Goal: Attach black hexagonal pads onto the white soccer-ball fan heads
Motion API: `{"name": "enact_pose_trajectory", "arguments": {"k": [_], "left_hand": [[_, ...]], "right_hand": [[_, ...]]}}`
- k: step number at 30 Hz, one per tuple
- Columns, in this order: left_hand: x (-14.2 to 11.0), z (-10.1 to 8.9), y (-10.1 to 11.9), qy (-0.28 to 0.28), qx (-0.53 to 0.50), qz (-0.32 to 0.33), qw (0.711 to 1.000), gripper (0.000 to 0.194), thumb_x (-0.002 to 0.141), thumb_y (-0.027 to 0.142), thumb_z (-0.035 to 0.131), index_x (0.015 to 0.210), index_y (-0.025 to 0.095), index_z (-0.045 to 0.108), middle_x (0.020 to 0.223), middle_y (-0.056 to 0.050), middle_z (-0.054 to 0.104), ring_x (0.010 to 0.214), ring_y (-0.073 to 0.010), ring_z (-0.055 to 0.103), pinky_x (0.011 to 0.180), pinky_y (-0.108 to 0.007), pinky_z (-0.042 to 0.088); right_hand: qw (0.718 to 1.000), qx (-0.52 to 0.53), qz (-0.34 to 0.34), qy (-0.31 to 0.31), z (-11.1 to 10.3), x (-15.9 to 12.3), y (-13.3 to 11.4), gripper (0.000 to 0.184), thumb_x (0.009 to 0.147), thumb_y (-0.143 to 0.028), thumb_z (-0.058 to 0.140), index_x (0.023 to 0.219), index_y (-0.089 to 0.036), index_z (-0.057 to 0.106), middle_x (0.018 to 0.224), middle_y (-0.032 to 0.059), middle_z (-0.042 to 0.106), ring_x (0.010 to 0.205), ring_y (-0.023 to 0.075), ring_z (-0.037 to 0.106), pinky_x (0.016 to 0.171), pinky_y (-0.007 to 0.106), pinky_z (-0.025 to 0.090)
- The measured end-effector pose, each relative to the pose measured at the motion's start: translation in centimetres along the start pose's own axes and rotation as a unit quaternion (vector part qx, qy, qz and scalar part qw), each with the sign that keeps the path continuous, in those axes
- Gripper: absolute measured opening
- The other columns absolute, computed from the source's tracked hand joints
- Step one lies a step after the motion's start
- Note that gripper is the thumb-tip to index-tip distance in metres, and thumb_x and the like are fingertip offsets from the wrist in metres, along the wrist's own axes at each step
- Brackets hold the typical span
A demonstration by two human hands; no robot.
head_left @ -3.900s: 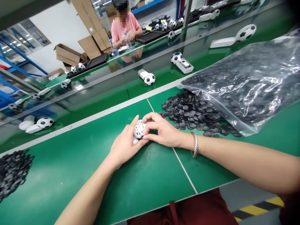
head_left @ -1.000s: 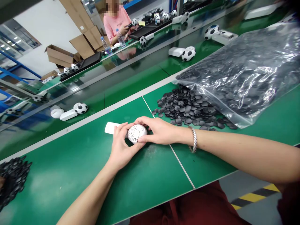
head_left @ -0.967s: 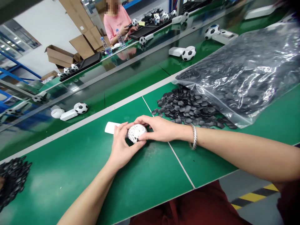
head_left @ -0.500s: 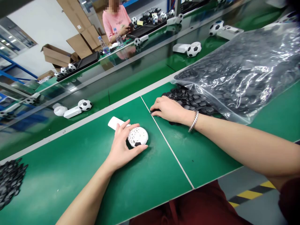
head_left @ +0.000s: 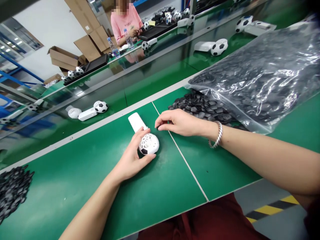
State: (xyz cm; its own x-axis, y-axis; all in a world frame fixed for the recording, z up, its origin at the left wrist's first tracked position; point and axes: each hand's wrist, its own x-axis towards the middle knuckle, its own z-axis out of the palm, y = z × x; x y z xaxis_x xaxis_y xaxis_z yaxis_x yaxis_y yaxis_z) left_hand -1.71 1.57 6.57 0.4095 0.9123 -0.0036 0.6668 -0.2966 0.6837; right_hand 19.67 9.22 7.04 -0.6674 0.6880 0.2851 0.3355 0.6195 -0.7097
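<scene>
A white fan with a ball-shaped lattice head [head_left: 149,144] and a flat white handle [head_left: 136,122] lies on the green bench mat [head_left: 75,186]. My left hand [head_left: 131,159] cups the head from the near side, fingers curled round it. My right hand [head_left: 178,122], with a silver bracelet at the wrist, hovers just right of the handle, its fingertips pinched on a small black piece [head_left: 160,127]. Behind it spreads a heap of black pentagon pieces [head_left: 200,107].
A clear plastic bag [head_left: 262,73] full of black pieces fills the right side. Another black heap [head_left: 12,190] lies far left. Finished football fans [head_left: 90,111] [head_left: 212,47] ride the belt beyond. A person in a pink shirt [head_left: 126,23] sits at the far bench.
My right hand left the fan, reached into the black heap and came back towards the fan with a small black piece. My left hand turned the fan so its handle points away.
</scene>
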Motion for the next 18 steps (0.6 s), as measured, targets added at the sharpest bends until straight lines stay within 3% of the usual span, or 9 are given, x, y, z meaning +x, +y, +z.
{"name": "enact_pose_trajectory", "arguments": {"k": [5, 9, 18], "left_hand": [[0.1, -0.2, -1.2, -0.011, -0.067, 0.002, 0.998, 0.066, 0.073, 0.024, 0.062, 0.132, 0.029, 0.033, 0.147, -0.005, 0.021, 0.135, -0.0257, 0.017, 0.110, -0.045, 0.018], [0.1, -0.1, -1.2, -0.008, -0.071, 0.005, 0.997, 0.066, 0.072, 0.024, 0.062, 0.132, 0.029, 0.033, 0.146, -0.005, 0.023, 0.134, -0.0259, 0.019, 0.109, -0.045, 0.021], [0.0, 0.2, -0.7, 0.011, -0.074, -0.009, 0.997, 0.067, 0.070, 0.025, 0.065, 0.131, 0.028, 0.036, 0.146, -0.006, 0.022, 0.132, -0.0275, 0.024, 0.107, -0.045, 0.026]], "right_hand": [[0.995, 0.070, -0.028, -0.060, 0.3, -0.5, -1.5, 0.012, 0.081, -0.014, 0.054, 0.092, -0.014, 0.057, 0.082, 0.0010, 0.062, 0.074, 0.0116, 0.056, 0.067, 0.024, 0.044], [0.993, 0.048, -0.060, -0.094, 0.2, -0.7, -2.0, 0.017, 0.083, -0.012, 0.051, 0.097, -0.017, 0.061, 0.095, 0.0030, 0.063, 0.085, 0.0128, 0.057, 0.077, 0.026, 0.044], [0.991, 0.088, -0.062, -0.082, 0.7, -0.8, -1.9, 0.008, 0.077, -0.016, 0.062, 0.083, -0.016, 0.068, 0.082, 0.0016, 0.063, 0.080, 0.0114, 0.058, 0.076, 0.023, 0.045]]}}
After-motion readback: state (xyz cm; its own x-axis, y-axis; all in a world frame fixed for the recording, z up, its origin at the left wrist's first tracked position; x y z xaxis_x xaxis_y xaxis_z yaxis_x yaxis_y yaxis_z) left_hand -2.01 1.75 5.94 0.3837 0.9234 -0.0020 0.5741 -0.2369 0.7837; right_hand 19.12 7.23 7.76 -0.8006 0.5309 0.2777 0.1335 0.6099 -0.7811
